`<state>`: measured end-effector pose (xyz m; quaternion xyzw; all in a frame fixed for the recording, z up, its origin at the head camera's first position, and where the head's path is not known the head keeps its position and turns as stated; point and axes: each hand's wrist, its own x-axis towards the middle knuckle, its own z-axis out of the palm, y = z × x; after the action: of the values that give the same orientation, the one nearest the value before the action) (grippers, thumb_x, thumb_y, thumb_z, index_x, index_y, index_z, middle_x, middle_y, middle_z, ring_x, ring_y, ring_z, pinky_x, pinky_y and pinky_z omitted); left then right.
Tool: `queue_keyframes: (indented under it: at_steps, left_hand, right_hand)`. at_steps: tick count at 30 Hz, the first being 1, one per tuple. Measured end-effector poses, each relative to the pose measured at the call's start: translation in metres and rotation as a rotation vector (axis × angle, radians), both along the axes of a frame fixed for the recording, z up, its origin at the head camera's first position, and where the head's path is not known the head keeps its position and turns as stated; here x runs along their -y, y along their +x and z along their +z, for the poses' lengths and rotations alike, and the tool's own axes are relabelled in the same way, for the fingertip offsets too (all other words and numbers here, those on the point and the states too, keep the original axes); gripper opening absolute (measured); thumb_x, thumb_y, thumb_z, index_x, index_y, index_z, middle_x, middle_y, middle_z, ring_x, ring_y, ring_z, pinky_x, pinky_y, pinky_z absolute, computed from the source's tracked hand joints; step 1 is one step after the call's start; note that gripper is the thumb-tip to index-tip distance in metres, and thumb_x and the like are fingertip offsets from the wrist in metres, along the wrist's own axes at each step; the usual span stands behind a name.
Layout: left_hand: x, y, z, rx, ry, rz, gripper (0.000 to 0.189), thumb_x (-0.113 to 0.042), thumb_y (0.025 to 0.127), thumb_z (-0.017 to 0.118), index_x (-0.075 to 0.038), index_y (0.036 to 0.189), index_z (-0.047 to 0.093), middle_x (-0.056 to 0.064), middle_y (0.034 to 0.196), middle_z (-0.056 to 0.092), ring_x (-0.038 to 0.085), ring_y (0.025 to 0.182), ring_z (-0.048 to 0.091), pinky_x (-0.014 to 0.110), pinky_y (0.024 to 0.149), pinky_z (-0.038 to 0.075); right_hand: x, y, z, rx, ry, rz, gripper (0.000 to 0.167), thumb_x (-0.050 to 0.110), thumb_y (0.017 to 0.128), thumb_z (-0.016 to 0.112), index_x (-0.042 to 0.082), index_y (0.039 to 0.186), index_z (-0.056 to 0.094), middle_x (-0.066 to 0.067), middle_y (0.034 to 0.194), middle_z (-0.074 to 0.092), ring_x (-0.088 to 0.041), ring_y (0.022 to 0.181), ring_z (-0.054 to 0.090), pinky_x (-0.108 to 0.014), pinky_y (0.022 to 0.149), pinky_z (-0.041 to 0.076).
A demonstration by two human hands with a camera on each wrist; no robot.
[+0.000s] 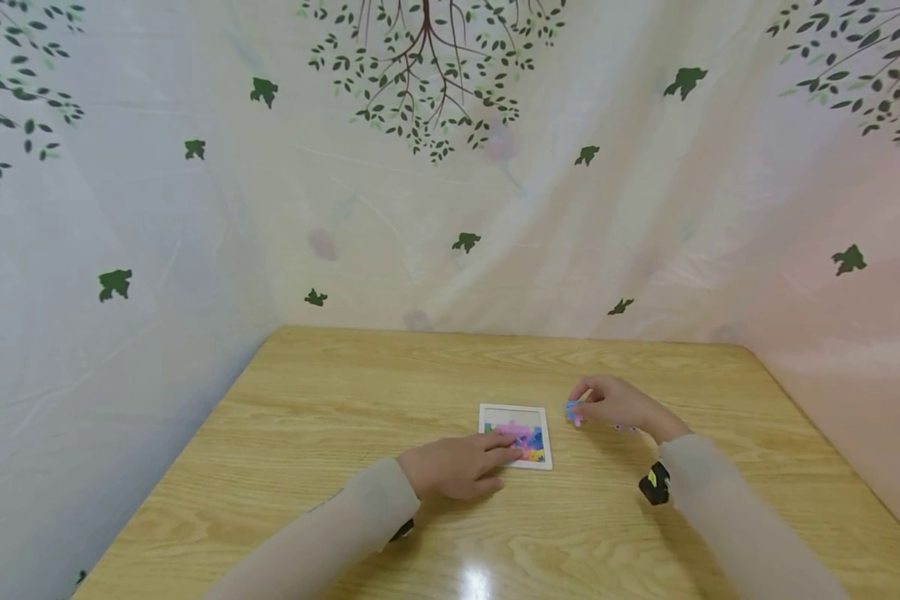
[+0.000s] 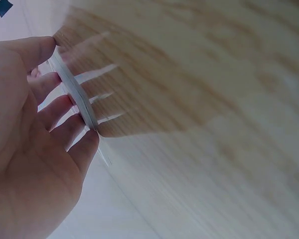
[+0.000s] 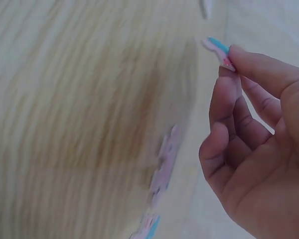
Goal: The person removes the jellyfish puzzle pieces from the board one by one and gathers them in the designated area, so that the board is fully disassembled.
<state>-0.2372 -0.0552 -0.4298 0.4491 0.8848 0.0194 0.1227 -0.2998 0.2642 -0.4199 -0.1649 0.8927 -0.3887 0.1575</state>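
Head: I see the left hand [image 1: 461,467] lying unclenched on the puzzle frame [image 1: 513,417], tabletop [image 1: 307,408] beneath; right hand [image 1: 618,403] pinches a puzzle piece [image 1: 573,412] just right of it. Left wrist: I'd steady the frame lightly. Right wrist: piece tilted; I'd level it, match edges.

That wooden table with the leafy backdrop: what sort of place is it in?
Possibly a curtained-off tabletop activity space: leaf-printed cloth on three sides, a wood-grain table, and a partly filled jigsaw puzzle.
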Motion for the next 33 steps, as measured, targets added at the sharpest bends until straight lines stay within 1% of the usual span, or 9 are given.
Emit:
queue_keyframes:
  at_steps: [6, 9, 12, 15, 20, 25, 28, 30, 33]
  left_hand:
    - [0.000, 0.000, -0.002, -0.008, 0.011, -0.011, 0.056, -0.034, 0.109, 0.049, -0.020, 0.161, 0.037, 0.005, 0.166, 0.031, 0.017, 0.152, 0.030, 0.032, 0.118, 0.035]
    - [0.000, 0.000, -0.003, -0.013, 0.018, -0.017, 0.056, -0.033, 0.108, 0.050, -0.019, 0.161, 0.037, 0.006, 0.165, 0.032, 0.017, 0.152, 0.030, 0.032, 0.118, 0.034]
    - [0.001, 0.000, -0.003, -0.013, 0.027, -0.018, 0.055, -0.034, 0.108, 0.050, -0.019, 0.160, 0.038, 0.006, 0.165, 0.033, 0.018, 0.151, 0.031, 0.032, 0.118, 0.035]
    - [0.001, 0.000, -0.003, -0.013, 0.040, -0.009, 0.055, -0.034, 0.108, 0.051, -0.019, 0.160, 0.039, 0.006, 0.165, 0.033, 0.019, 0.151, 0.032, 0.033, 0.117, 0.037]
    - [0.001, -0.001, -0.004, -0.028, 0.070, -0.005, 0.055, -0.034, 0.106, 0.053, -0.018, 0.157, 0.043, 0.006, 0.164, 0.035, 0.020, 0.150, 0.034, 0.034, 0.116, 0.037]
    - [-0.003, -0.003, -0.007, -0.116, 0.108, -0.037, 0.052, -0.036, 0.104, 0.057, -0.016, 0.152, 0.050, 0.004, 0.158, 0.044, 0.019, 0.145, 0.042, 0.031, 0.115, 0.038]
    - [-0.006, -0.004, -0.007, -0.153, 0.126, -0.050, 0.050, -0.037, 0.103, 0.058, -0.018, 0.149, 0.053, 0.002, 0.153, 0.049, 0.017, 0.140, 0.047, 0.031, 0.114, 0.040]
    - [-0.007, -0.005, -0.007, -0.163, 0.124, -0.047, 0.050, -0.037, 0.103, 0.058, -0.020, 0.149, 0.053, 0.002, 0.151, 0.051, 0.017, 0.137, 0.049, 0.031, 0.112, 0.042]
    - [-0.008, -0.005, -0.006, -0.156, 0.100, -0.030, 0.052, -0.039, 0.103, 0.057, -0.024, 0.153, 0.050, 0.002, 0.151, 0.050, 0.017, 0.134, 0.051, 0.032, 0.109, 0.045]
  right_hand:
    - [-0.012, 0.000, -0.013, 0.003, 0.082, -0.074, 0.016, 0.021, 0.099, 0.068, 0.008, 0.110, 0.067, -0.004, 0.087, 0.063, -0.014, 0.060, 0.048, -0.024, 0.050, 0.040]
    - [-0.016, 0.000, -0.017, 0.008, 0.068, -0.081, 0.017, 0.019, 0.100, 0.068, 0.005, 0.110, 0.067, -0.004, 0.087, 0.064, -0.015, 0.064, 0.050, -0.024, 0.052, 0.041]
    - [-0.017, 0.002, -0.016, 0.016, 0.054, -0.082, 0.019, 0.017, 0.100, 0.068, 0.002, 0.111, 0.067, -0.005, 0.092, 0.065, -0.016, 0.068, 0.052, -0.024, 0.055, 0.044]
    - [-0.017, 0.004, -0.015, 0.001, 0.059, -0.075, 0.020, 0.015, 0.100, 0.068, -0.001, 0.112, 0.066, -0.006, 0.096, 0.066, -0.017, 0.072, 0.054, -0.025, 0.059, 0.046]
    - [-0.015, 0.004, -0.014, -0.018, 0.077, -0.076, 0.018, 0.013, 0.099, 0.067, -0.001, 0.111, 0.066, -0.007, 0.097, 0.065, -0.016, 0.073, 0.054, -0.025, 0.059, 0.047]
    - [-0.011, 0.006, -0.009, 0.003, 0.087, -0.108, 0.022, 0.017, 0.101, 0.065, 0.000, 0.114, 0.064, -0.007, 0.094, 0.064, -0.017, 0.070, 0.053, -0.026, 0.058, 0.046]
    - [-0.007, 0.007, -0.006, 0.000, 0.095, -0.128, 0.024, 0.021, 0.102, 0.065, 0.002, 0.117, 0.064, -0.007, 0.091, 0.064, -0.017, 0.066, 0.052, -0.026, 0.054, 0.045]
    - [-0.002, 0.008, -0.004, -0.023, 0.101, -0.122, 0.025, 0.022, 0.102, 0.065, 0.003, 0.117, 0.065, -0.007, 0.091, 0.063, -0.016, 0.063, 0.051, -0.026, 0.051, 0.043]
    - [0.006, 0.008, -0.003, -0.079, 0.102, -0.073, 0.023, 0.021, 0.101, 0.066, 0.002, 0.114, 0.066, -0.007, 0.092, 0.063, -0.016, 0.063, 0.052, -0.027, 0.053, 0.044]
